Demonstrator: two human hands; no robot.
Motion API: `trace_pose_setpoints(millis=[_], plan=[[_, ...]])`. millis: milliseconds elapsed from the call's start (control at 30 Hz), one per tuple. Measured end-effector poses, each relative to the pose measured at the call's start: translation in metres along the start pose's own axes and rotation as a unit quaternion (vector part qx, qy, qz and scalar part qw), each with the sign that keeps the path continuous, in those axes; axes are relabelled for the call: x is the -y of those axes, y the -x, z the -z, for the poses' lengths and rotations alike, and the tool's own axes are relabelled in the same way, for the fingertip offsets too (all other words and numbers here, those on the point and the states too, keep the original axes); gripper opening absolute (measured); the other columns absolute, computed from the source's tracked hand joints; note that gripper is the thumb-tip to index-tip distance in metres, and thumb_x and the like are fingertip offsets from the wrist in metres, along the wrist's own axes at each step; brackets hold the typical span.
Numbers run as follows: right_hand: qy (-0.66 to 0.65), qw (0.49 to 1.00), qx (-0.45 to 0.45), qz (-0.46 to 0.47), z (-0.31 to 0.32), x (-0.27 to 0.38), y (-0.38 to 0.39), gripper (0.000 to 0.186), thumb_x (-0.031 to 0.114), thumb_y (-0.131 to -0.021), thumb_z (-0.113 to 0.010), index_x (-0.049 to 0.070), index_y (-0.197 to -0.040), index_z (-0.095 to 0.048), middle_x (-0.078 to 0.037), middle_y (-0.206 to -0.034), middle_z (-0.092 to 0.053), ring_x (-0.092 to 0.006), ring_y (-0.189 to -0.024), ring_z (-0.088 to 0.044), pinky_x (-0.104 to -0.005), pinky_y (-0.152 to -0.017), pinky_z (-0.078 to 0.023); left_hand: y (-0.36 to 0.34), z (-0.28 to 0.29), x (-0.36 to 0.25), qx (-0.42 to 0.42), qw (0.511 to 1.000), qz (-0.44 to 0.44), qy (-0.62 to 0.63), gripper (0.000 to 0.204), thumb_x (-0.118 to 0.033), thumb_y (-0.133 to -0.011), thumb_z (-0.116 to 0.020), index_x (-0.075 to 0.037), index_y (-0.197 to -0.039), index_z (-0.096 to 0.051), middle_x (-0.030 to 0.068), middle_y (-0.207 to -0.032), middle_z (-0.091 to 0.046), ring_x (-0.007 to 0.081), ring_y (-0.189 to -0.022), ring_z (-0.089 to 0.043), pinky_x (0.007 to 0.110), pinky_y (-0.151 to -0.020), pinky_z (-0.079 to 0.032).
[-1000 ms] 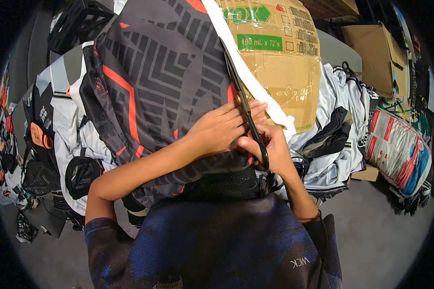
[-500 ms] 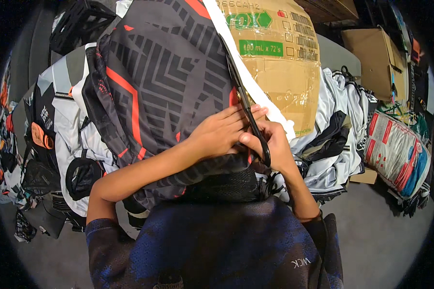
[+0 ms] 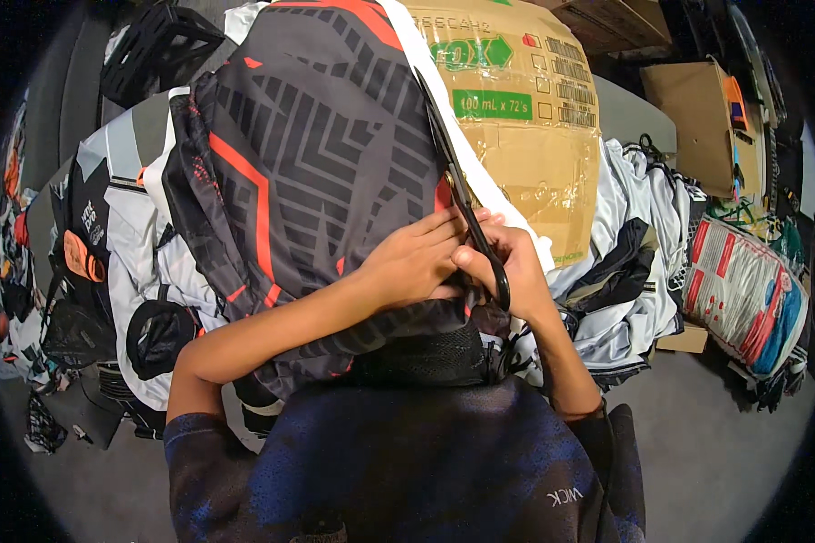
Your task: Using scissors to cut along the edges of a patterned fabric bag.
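resting flat on dark grey cloth printed with black angular stripes and orange-red lines [image 3: 326,172], the left hand [image 3: 417,258] had its fingers stretched out and close together, its thumb hidden from view. its fingertips reached to the long black scissors [image 3: 459,188], which the right hand [image 3: 521,271] held by the handles, its thumb showing on the near side of the loop. the scissors lay along the right edge of the cloth, blades pointing away from the person; how far apart the blades stood could not be told.

a narrow white strip [image 3: 474,152] ran down beside the blades, between the cloth and a brown cardboard carton with green print and clear tape [image 3: 543,172]. on the right of the carton were crumpled shiny white garments with black trim [image 3: 625,199], and farther right a clear plastic-wrapped bundle with red and blue parts [image 3: 738,290] stood near the grey floor [image 3: 706,434]. more white and black garments [image 3: 140,226] hung to the left of the cloth, and a black plastic crate [image 3: 158,54] sat beyond them.
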State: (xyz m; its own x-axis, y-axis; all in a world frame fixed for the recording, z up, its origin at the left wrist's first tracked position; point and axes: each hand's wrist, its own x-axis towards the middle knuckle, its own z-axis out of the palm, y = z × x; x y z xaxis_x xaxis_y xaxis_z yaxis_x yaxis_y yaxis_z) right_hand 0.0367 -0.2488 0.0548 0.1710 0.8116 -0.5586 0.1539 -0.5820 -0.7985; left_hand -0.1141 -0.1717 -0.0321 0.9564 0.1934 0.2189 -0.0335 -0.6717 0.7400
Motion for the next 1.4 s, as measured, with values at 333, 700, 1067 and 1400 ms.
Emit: trace_pose_setpoints(millis=[333, 700, 1067, 1400], plan=[[-0.007, 1.0, -0.01, 0.024, 0.0, 0.001, -0.006, 0.033, 0.024, -0.084, -0.072, 0.003, -0.065, -0.056, -0.001, -0.054, -0.049, -0.0098, -0.047, -0.04, -0.023, -0.046, -0.032, 0.007, -0.006, 0.005, 0.02, 1.0, -0.014, -0.014, 0.07, -0.037, -0.077, -0.066, -0.005, -0.136, -0.047, 0.0133, -0.15, -0.039, 0.0282, -0.143, -0.029, 0.04, -0.121, -0.02], [-0.023, 0.999, -0.018, -0.019, 0.0, 0.012, -0.013, 0.035, 0.026, -0.082, -0.076, 0.001, -0.067, -0.059, 0.001, -0.054, -0.047, -0.0093, -0.05, -0.036, -0.0238, -0.047, -0.031, 0.01, -0.015, 0.009, 0.012, 0.999, -0.024, -0.039, 0.057, -0.043, -0.079, -0.067, -0.01, -0.124, -0.057, 0.0101, -0.137, -0.05, 0.0295, -0.139, -0.034, 0.041, -0.12, -0.021], [-0.028, 0.999, 0.003, -0.02, 0.001, 0.012, -0.019, 0.025, 0.023, -0.089, -0.069, 0.002, -0.077, -0.061, -0.002, -0.052, -0.052, -0.0082, -0.042, -0.043, -0.0205, -0.04, -0.034, 0.006, -0.002, 0.004, 0.022, 0.992, -0.052, -0.114, 0.048, -0.043, -0.082, -0.065, -0.014, -0.119, -0.059, 0.0076, -0.129, -0.054, 0.026, -0.13, -0.039, 0.041, -0.118, -0.022], [-0.015, 1.0, -0.003, 0.017, 0.0, 0.015, -0.029, 0.03, 0.026, -0.089, -0.068, 0.002, -0.072, -0.061, -0.002, -0.051, -0.053, -0.0079, -0.043, -0.043, -0.0199, -0.042, -0.033, 0.007, 0.001, 0.002, 0.005, 0.989, -0.066, -0.133, 0.045, -0.045, -0.083, -0.063, -0.013, -0.115, -0.056, 0.0078, -0.119, -0.054, 0.0247, -0.116, -0.045, 0.039, -0.113, -0.025]])
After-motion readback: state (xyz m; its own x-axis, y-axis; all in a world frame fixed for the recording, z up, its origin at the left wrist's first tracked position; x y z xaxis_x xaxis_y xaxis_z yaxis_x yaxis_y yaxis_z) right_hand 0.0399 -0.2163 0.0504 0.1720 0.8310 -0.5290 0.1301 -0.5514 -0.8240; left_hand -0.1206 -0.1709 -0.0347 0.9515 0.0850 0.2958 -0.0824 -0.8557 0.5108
